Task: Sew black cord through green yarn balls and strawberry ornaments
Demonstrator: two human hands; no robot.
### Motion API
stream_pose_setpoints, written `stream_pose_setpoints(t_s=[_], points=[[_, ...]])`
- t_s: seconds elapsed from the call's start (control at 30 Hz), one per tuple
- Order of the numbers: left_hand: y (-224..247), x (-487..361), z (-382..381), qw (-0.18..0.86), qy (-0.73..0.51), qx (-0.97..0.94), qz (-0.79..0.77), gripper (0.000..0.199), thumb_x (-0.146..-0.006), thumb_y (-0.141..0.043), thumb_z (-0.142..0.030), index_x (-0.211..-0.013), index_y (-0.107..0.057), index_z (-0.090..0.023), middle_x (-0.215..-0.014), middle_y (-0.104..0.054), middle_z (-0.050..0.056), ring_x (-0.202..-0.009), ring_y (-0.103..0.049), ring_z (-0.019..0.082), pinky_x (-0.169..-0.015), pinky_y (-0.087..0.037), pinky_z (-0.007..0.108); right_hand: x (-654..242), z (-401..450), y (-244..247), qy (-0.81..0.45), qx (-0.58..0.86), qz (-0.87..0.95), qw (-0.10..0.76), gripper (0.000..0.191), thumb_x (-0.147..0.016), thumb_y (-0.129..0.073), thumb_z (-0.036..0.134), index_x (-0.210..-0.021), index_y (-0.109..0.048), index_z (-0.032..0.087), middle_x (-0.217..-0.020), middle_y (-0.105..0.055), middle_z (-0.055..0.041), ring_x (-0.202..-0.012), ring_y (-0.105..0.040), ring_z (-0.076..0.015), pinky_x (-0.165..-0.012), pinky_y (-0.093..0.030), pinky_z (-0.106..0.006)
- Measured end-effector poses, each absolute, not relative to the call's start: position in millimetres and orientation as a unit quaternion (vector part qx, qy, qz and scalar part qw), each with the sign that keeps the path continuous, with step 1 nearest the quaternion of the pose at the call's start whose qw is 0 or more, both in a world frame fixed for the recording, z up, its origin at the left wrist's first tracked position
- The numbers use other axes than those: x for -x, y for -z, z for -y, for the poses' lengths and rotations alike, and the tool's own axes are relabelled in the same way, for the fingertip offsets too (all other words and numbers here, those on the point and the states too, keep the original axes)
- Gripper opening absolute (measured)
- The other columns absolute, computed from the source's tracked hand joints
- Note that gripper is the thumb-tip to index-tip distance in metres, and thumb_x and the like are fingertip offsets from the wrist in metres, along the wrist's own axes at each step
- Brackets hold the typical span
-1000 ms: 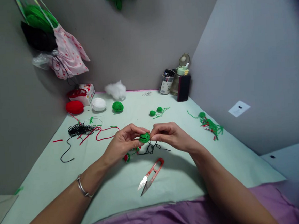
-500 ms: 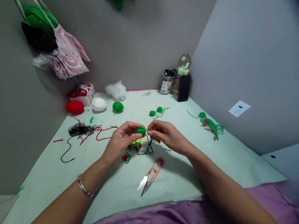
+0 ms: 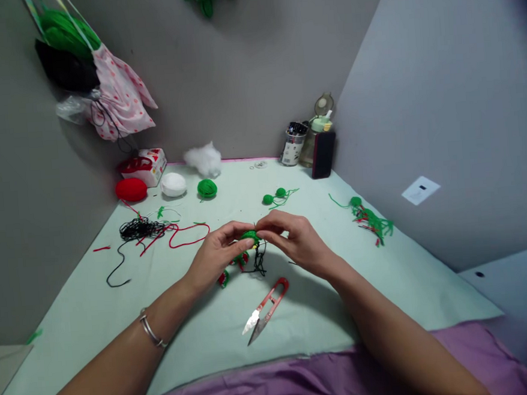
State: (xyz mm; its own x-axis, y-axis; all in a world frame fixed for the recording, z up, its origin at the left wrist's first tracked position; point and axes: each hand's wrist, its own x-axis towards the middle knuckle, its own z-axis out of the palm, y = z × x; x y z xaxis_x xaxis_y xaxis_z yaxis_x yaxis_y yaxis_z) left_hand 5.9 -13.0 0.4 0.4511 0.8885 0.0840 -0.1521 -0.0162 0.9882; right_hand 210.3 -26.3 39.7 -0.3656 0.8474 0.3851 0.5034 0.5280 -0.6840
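Note:
Between the thumb and fingers of my left hand (image 3: 217,249) is a small round green yarn piece (image 3: 250,237). My right hand (image 3: 296,237) is closed in a pinch at the right edge of that piece. A thin dark tip shows above its fingertips, too small to name. Black yarn (image 3: 259,261) hangs in loops below the piece to the table. Red-and-green knitted pieces (image 3: 224,278) lie under my left hand, partly hidden by it. Orange-handled thread snips (image 3: 271,305) lie nearer to me, blades apart.
Tangled black yarn (image 3: 142,229) and a red strand (image 3: 190,245) lie left. Behind are red (image 3: 131,189), white (image 3: 173,184) and green (image 3: 207,188) yarn balls and white stuffing (image 3: 204,159). Small green balls (image 3: 268,199), yarn scraps (image 3: 376,223) and a phone (image 3: 324,155) are farther right.
My right hand has moved left against the green yarn piece, closing the small gap between the hands. The piece has dropped slightly, and the black yarn hangs closer beneath it.

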Motion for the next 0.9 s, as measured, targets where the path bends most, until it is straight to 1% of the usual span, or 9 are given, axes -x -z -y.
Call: stream_pose_setpoints(t_s=[0.17,0.33,0.43,0.5,0.53,0.6,0.67,0.73,0.9], points=[[-5,-8,15,0.624,-0.409,-0.580,-0.327,0.024,-0.081,-0.076,-0.031,-0.102,-0.068,-0.020,-0.097,-0.069,0.004,-0.090,-0.062,0.017,-0.082,-0.047,0.030,-208,26,-40,-0.244,0.406,0.793,0.384,0.011,-0.092,-0.062,0.020,-0.083,-0.069,0.019,-0.078,-0.061,-0.0016,-0.070,-0.053,-0.0119,-0.063,-0.039,-0.026],[-7,-9,15,0.634,-0.362,-0.594,-0.337,0.025,-0.080,-0.076,-0.032,-0.098,-0.067,-0.018,-0.087,-0.064,0.002,-0.073,-0.056,0.013,-0.067,-0.045,0.028,-216,25,-54,-0.390,0.381,0.614,0.570,0.011,-0.086,-0.066,0.025,-0.079,-0.061,0.019,-0.082,-0.065,-0.0013,-0.058,-0.048,-0.0080,-0.049,-0.036,-0.023],[-5,-6,12,0.630,-0.349,-0.605,-0.340,0.026,-0.082,-0.073,-0.036,-0.100,-0.067,-0.018,-0.087,-0.064,0.003,-0.074,-0.055,0.014,-0.068,-0.045,0.028,-223,23,-62,-0.551,0.372,0.536,0.520,0.020,-0.088,-0.065,0.036,-0.084,-0.052,0.021,-0.073,-0.067,0.0005,-0.044,-0.046,-0.0067,-0.039,-0.031,-0.020],[-4,-2,9,0.624,-0.342,-0.611,-0.348,0.026,-0.083,-0.073,-0.036,-0.100,-0.067,-0.018,-0.087,-0.064,0.003,-0.075,-0.056,0.014,-0.070,-0.046,0.029,-230,20,-67,-0.611,0.366,0.517,0.475,0.023,-0.088,-0.067,0.039,-0.085,-0.051,0.021,-0.061,-0.063,0.0038,-0.042,-0.051,-0.0090,-0.040,-0.039,-0.021],[-5,0,7,0.620,-0.340,-0.615,-0.351,0.025,-0.082,-0.073,-0.035,-0.100,-0.067,-0.018,-0.087,-0.064,0.003,-0.076,-0.057,0.015,-0.071,-0.046,0.029,-236,17,-70,-0.610,0.363,0.504,0.491,0.024,-0.087,-0.068,0.038,-0.085,-0.052,0.021,-0.058,-0.060,0.0053,-0.045,-0.055,-0.0097,-0.044,-0.044,-0.021],[-7,5,3,0.611,-0.338,-0.625,-0.350,0.022,-0.081,-0.073,-0.033,-0.097,-0.068,-0.019,-0.087,-0.064,0.003,-0.076,-0.057,0.015,-0.071,-0.047,0.029,-255,12,-75,-0.558,0.347,0.459,0.598,0.022,-0.085,-0.073,0.032,-0.082,-0.054,0.021,-0.057,-0.056,0.0080,-0.052,-0.059,-0.0082,-0.056,-0.052,-0.021],[-10,9,0,0.599,-0.339,-0.636,-0.350,0.020,-0.079,-0.074,-0.031,-0.094,-0.068,-0.019,-0.085,-0.064,0.003,-0.074,-0.057,0.015,-0.070,-0.046,0.030,-281,8,-80,-0.479,0.311,0.390,0.723,0.020,-0.084,-0.075,0.022,-0.077,-0.056,0.021,-0.054,-0.049,0.0103,-0.055,-0.057,-0.0046,-0.067,-0.054,-0.017],[-14,11,-2,0.592,-0.337,-0.639,-0.358,0.019,-0.078,-0.075,-0.032,-0.091,-0.068,-0.020,-0.079,-0.063,0.002,-0.070,-0.055,0.014,-0.066,-0.045,0.030,-309,6,-81,-0.425,0.290,0.331,0.791,0.020,-0.087,-0.070,0.012,-0.073,-0.058,0.022,-0.056,-0.049,0.0099,-0.060,-0.057,-0.0030,-0.074,-0.053,-0.016],[-19,11,0,0.616,-0.322,-0.631,-0.344,0.020,-0.075,-0.076,-0.033,-0.088,-0.068,-0.020,-0.075,-0.063,0.000,-0.064,-0.056,0.013,-0.065,-0.046,0.029,-348,8,-71,-0.330,0.299,0.347,0.826,0.025,-0.095,-0.062,0.019,-0.071,-0.060,0.024,-0.063,-0.056,0.0056,-0.068,-0.057,-0.0079,-0.076,-0.052,-0.022]])
